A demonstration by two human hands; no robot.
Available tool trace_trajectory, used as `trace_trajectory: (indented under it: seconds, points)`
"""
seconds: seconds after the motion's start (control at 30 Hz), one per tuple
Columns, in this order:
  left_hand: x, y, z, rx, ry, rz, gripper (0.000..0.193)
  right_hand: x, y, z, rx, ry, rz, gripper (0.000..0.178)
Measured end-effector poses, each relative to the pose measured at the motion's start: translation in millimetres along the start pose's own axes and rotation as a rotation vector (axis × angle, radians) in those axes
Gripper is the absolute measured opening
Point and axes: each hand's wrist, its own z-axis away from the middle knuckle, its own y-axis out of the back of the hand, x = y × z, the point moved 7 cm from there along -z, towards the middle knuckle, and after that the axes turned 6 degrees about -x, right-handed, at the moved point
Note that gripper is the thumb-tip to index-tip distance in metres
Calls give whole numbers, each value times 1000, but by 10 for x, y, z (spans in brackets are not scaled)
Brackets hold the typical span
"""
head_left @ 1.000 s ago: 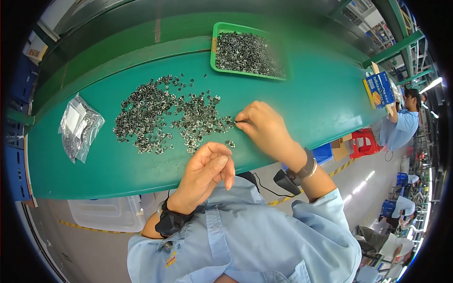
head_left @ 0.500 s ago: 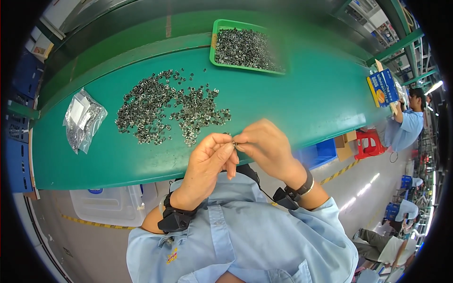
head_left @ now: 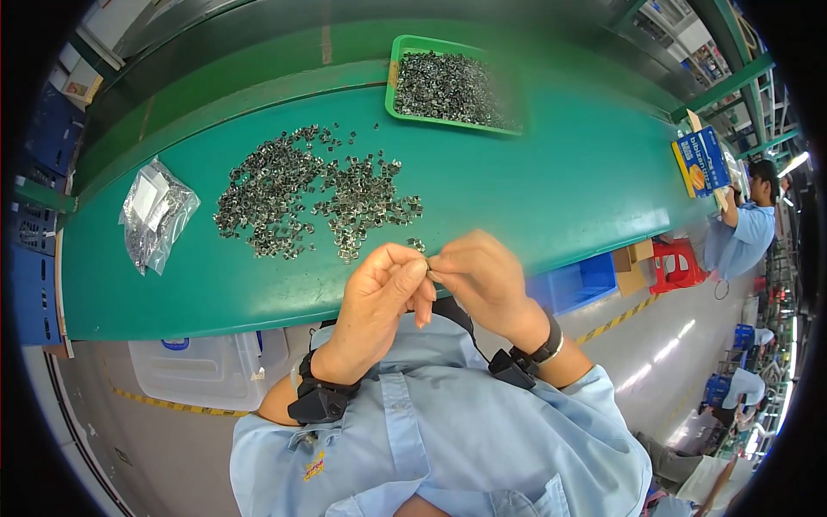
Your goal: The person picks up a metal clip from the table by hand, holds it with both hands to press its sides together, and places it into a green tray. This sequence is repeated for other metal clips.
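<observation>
My left hand [head_left: 380,297] and my right hand [head_left: 482,277] meet fingertip to fingertip just over the near edge of the green bench. A tiny metal clip-like part [head_left: 428,264] is pinched between them, mostly covered by the fingers. Thumb and forefinger of each hand are pressed together on it. Just beyond the left fingers lie two heaps of small shiny square metal parts, a larger heap [head_left: 267,194] to the left and a smaller heap [head_left: 366,202] nearer my hands. A few loose pieces rest close to my fingertips.
A green tray [head_left: 391,86] full of similar metal parts stands at the back of the green bench [head_left: 551,189]. At the left lies a clear plastic bag [head_left: 155,220] of parts. A blue box [head_left: 699,162] is at the right end, beside a co-worker. Below are a blue bin [head_left: 577,284] and a red stool [head_left: 676,265].
My right hand has shifted slightly and its wrist has drawn inward, while its fingertips stay at the small part. My left hand has hardly moved.
</observation>
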Motion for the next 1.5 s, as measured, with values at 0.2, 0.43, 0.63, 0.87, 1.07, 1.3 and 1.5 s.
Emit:
trace_trajectory:
  seconds: [0.2,0.43,0.63,0.87,1.07,1.3,1.5]
  points:
    - [-29,-4,-16,-20,16,45,16,15,-13,46,21,-14,-59,22]
    - [-110,-57,-18,-55,30,211,17,7,-11,95,33,-68,-169,20]
    - [-110,-43,-22,-44,38,120,16,6,-1,102,24,-28,-112,18]
    - [-87,-52,-20,-34,56,29,16,78,-20,138,12,-16,-105,20]
    - [-118,-157,11,-109,89,322,15,45,11,133,91,-11,-203,17]
    - [-163,-171,0,-150,73,355,15,35,-2,122,69,-10,-241,17]
    - [-111,-151,1,-119,59,272,16,30,-10,113,65,43,-237,16]
